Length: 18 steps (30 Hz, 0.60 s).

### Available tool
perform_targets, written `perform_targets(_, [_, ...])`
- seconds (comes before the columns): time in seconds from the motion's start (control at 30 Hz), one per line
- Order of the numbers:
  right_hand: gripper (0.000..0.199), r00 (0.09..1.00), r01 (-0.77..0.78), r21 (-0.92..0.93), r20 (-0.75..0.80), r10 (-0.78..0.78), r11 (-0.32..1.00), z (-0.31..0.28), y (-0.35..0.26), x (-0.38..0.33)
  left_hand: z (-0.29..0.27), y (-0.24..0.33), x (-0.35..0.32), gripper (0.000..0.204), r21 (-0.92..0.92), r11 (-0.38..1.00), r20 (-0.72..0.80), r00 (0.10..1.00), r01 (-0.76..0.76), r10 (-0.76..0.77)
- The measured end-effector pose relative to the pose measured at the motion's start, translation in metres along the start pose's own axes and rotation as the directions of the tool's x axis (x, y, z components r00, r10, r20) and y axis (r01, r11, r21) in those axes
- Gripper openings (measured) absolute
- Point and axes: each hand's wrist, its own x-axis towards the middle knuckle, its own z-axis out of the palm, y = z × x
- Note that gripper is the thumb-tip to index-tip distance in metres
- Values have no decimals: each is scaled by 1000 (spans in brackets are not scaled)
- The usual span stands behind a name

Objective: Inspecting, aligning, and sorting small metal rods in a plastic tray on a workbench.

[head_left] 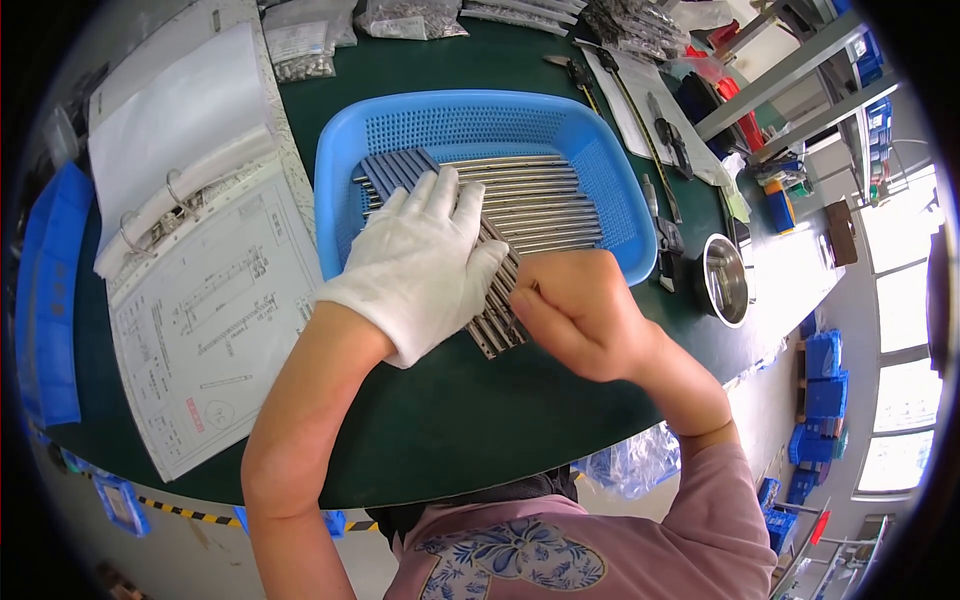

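Observation:
My left hand [415, 265], in a white glove, lies flat with its fingers stretched over a row of slender metal bars [497, 332]. The bars lie side by side across the near rim of a blue perforated plastic basket [342, 150], and small holes show at their near ends. Bare and curled into a fist, my right hand [590, 315] is at the right side of these bars; whatever it pinches is hidden. Inside the basket lie several shiny metal rods [540, 198] and, beyond my left fingertips, a blue-grey ribbed piece [398, 168].
An open ring binder [215, 320] with a technical drawing lies at left, beside a blue bin [52, 300]. Right of the basket are calipers [668, 235] and a round metal bowl [722, 280]. Bags of small parts [410, 18] line the back of the green table [430, 430].

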Motion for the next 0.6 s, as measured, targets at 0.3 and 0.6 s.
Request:
perform_targets(0.3, [14, 998, 65, 9, -18, -65, 998, -1, 2, -4, 0, 0, -2, 57, -9, 1000, 4, 1000, 17, -17])
perform_targets(0.6, [22, 997, 58, 54, -45, -56, 997, 0, -3, -7, 4, -2, -1, 56, 4, 1000, -26, 1000, 2, -2])
